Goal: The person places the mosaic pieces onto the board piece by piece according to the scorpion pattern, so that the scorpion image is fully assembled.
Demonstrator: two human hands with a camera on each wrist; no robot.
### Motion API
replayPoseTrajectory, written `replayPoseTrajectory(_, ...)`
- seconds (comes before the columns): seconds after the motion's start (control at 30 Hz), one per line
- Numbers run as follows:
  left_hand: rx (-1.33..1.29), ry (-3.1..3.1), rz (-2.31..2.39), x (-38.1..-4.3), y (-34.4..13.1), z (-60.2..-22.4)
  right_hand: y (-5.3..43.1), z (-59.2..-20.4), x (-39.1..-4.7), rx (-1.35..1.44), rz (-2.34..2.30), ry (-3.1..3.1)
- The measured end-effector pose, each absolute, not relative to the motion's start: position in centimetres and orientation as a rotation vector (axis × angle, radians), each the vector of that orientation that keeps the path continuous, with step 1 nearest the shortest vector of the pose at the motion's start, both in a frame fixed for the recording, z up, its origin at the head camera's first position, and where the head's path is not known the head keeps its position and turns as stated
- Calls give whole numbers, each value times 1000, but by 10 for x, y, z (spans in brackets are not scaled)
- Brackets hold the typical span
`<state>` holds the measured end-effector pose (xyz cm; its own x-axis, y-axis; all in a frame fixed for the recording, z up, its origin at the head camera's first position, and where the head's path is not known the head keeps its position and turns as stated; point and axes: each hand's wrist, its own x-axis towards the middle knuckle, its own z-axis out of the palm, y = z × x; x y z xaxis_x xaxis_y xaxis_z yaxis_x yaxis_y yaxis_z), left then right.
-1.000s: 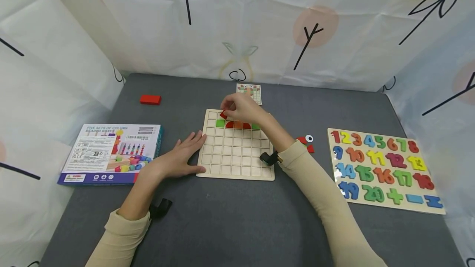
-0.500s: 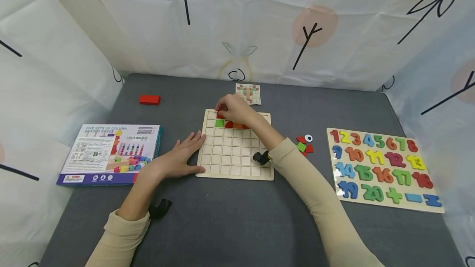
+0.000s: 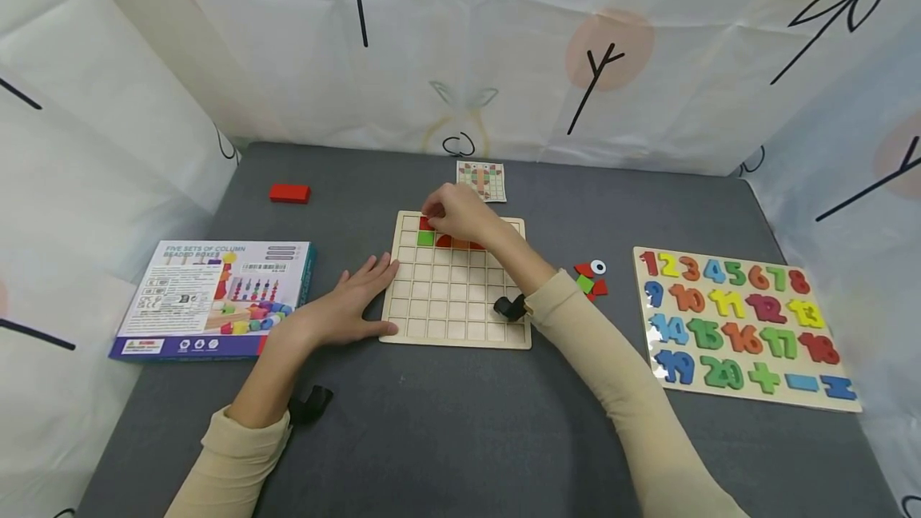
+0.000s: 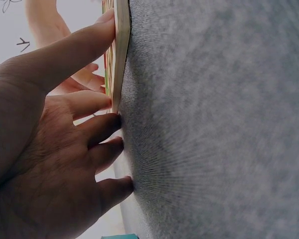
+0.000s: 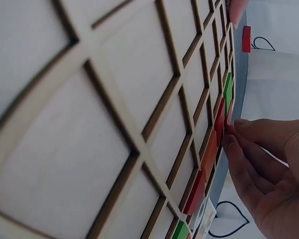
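Note:
A wooden grid board (image 3: 446, 302) lies in front of me with colored tiles set in its upper rows. At the far left of the top row, my right hand (image 3: 460, 210) pinches a red tile (image 3: 425, 224) between thumb and index finger. Just below it sits a green tile (image 3: 426, 238). Red tiles (image 5: 194, 193) flank an orange tile (image 5: 208, 155) in that second row, with another green tile (image 5: 180, 230) at its other end. My left hand (image 3: 352, 302) rests with spread, straight fingers along the board's left edge, its thumb (image 4: 89, 42) on the board's side.
Behind the board lies a small pattern card (image 3: 482, 182). Loose red and green tiles (image 3: 585, 284) and a white ring piece (image 3: 598, 267) lie to the right, before a number puzzle (image 3: 748, 330). A printed box (image 3: 216, 298) and red block (image 3: 290, 193) stand left.
My right hand has shifted slightly left, and the red tile has gone from tilted to lying flat in its top-row cell. The left hand stays in place.

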<state>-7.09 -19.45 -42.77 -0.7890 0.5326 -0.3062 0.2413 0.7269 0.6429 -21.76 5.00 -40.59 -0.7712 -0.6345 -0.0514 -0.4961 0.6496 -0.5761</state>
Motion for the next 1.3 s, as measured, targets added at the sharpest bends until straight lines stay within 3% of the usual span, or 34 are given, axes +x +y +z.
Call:
replayPoseTrajectory(0.57, 630, 2475, 841, -77, -204, -451, 114, -390, -188, -886, -972, 2591)
replayPoseTrajectory(1.3, 566, 2447, 750, -69, -188, -415, 225, -386, -124, -750, -857, 2719)
